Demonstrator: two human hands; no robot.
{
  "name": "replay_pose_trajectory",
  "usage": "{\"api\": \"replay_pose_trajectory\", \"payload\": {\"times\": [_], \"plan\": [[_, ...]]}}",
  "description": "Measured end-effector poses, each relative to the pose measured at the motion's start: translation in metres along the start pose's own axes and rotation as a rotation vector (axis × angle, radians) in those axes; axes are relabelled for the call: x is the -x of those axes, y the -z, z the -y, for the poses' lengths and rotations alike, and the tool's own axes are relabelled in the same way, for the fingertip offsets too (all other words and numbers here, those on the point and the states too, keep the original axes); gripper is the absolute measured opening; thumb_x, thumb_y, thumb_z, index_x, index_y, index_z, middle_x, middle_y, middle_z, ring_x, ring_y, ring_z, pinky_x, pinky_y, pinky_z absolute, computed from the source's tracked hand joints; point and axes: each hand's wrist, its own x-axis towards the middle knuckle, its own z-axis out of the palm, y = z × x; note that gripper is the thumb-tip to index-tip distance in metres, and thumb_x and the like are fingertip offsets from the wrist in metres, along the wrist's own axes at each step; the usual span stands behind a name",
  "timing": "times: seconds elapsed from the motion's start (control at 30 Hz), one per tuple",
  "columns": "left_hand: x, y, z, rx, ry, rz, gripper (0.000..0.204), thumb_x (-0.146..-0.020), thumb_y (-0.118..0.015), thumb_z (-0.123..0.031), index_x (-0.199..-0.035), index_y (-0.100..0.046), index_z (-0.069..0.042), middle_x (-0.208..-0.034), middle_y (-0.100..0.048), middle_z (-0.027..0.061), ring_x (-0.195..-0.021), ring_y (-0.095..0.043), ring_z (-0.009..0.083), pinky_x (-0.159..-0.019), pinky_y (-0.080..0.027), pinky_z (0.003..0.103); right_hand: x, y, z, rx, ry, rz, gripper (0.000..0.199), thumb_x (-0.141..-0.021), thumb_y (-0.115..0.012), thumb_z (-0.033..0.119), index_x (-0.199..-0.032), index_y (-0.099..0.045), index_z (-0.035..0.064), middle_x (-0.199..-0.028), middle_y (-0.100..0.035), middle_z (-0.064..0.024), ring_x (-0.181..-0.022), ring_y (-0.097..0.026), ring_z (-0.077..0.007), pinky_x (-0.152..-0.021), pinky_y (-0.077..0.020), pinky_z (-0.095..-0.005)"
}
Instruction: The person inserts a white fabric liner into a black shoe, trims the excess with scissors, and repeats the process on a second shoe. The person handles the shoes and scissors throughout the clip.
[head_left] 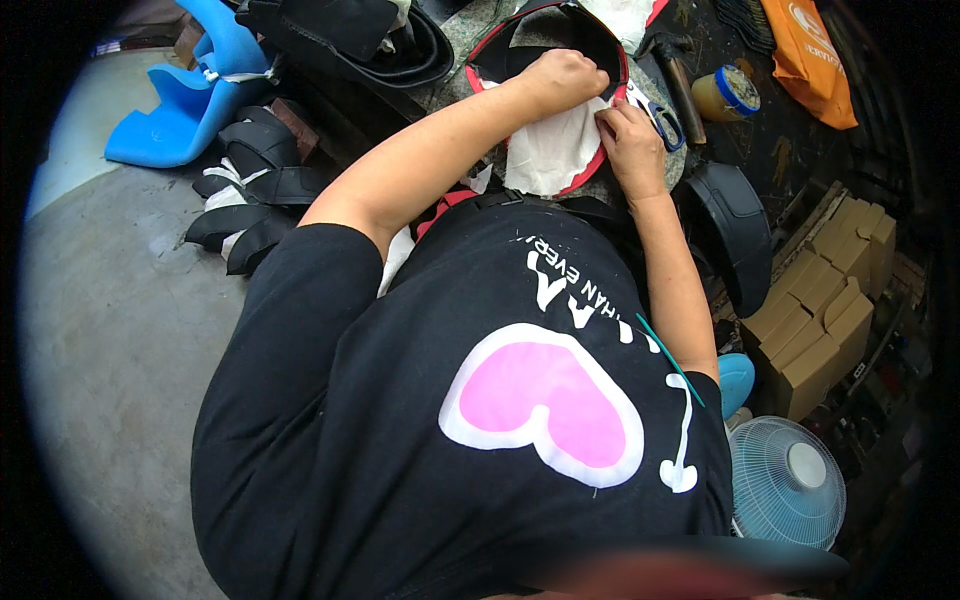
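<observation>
A curved black piece with a red edge (pixel 618 62) lies in front of me on a grey speckled surface, with a white cloth (pixel 553 150) spread across its near part. My left hand (pixel 562 82) is closed in a fist over the black piece, just above the cloth; what its fingers hold is hidden. At the right side, my right hand (pixel 633 143) pinches the red edge where the cloth meets it. Beside that hand lie blue-handled scissors (pixel 664 124), partly covered by it.
A hammer (pixel 682 85), a blue-lidded tub (pixel 726 95) and an orange bag (pixel 812 60) lie to the right. Cardboard boxes (pixel 810 300) and a fan (pixel 788 480) stand lower right. Black padded pieces (pixel 255 190) and a blue foam piece (pixel 175 115) are at left.
</observation>
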Motion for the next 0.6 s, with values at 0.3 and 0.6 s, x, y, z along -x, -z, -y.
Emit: {"api": "replay_pose_trajectory", "payload": {"times": [0.3, 0.6], "plan": [[0.008, 0.003, -0.001, 0.132, 0.125, -0.177, 0.021, -0.079, -0.069, -0.022, -0.095, -0.064, -0.010, -0.087, -0.069, 0.0083, -0.078, -0.070, 0.0265, -0.071, -0.057, 0.037, -0.001, -0.004, -0.006, -0.063, 0.025, -0.070, 0.009, -0.082, -0.070, 0.017, -0.086, -0.070, 0.0095, -0.091, -0.065, -0.0076, -0.089, -0.065, -0.0269, -0.076, -0.0534, -0.0378], [-0.017, -0.007, 0.004, 0.154, 0.336, -0.019, 0.021, -0.081, -0.070, -0.032, -0.090, -0.074, -0.013, -0.089, -0.069, 0.0057, -0.085, -0.070, 0.0269, -0.074, -0.056, 0.038, -0.003, -0.006, -0.007, -0.113, -0.034, -0.044, 0.014, -0.078, -0.073, 0.016, -0.088, -0.068, 0.0073, -0.091, -0.064, -0.0092, -0.088, -0.063, -0.0297, -0.077, -0.0525, -0.0395]]}}
